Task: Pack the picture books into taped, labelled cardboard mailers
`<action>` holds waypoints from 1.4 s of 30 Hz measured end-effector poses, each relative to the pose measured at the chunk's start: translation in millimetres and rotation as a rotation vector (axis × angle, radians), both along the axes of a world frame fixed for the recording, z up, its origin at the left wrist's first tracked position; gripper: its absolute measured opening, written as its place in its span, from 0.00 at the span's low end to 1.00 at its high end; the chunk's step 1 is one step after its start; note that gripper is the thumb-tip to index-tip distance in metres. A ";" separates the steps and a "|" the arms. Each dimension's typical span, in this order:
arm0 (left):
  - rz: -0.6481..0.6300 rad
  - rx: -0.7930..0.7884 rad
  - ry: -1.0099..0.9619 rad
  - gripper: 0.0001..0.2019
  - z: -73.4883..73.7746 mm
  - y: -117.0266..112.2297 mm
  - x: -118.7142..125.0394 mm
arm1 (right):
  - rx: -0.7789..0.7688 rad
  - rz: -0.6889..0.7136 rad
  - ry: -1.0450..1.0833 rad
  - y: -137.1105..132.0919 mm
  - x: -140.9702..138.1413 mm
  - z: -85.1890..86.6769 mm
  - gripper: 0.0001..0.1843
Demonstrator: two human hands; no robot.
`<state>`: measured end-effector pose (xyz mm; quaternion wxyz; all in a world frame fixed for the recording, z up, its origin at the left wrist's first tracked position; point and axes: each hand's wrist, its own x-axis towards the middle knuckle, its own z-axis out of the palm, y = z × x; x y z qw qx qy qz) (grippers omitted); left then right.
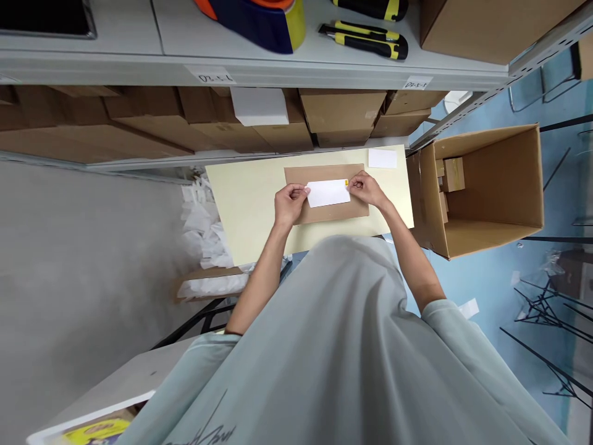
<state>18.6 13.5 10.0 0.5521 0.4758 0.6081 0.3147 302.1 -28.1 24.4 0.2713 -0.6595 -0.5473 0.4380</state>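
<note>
A white rectangular piece, like a card or label, with a small yellow mark at its upper right corner, is stretched between my two hands. My left hand pinches its left end between thumb and fingers. At the right end, next to the yellow mark, my right hand has its fingers closed on the edge. Beneath lies a flat brown cardboard piece on the cream tabletop. Whether the white piece touches the cardboard, I cannot tell.
Another white card lies at the table's back right. An open cardboard box with small boxes inside stands to the right. Overhead, a shelf holds a tape dispenser and utility knives. Crumpled white material sits at left.
</note>
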 end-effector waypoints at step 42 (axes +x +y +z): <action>-0.759 0.468 0.619 0.40 -7.5 -55.2 18.4 | 0.081 0.131 -0.594 -48.2 -75.8 -19.1 0.38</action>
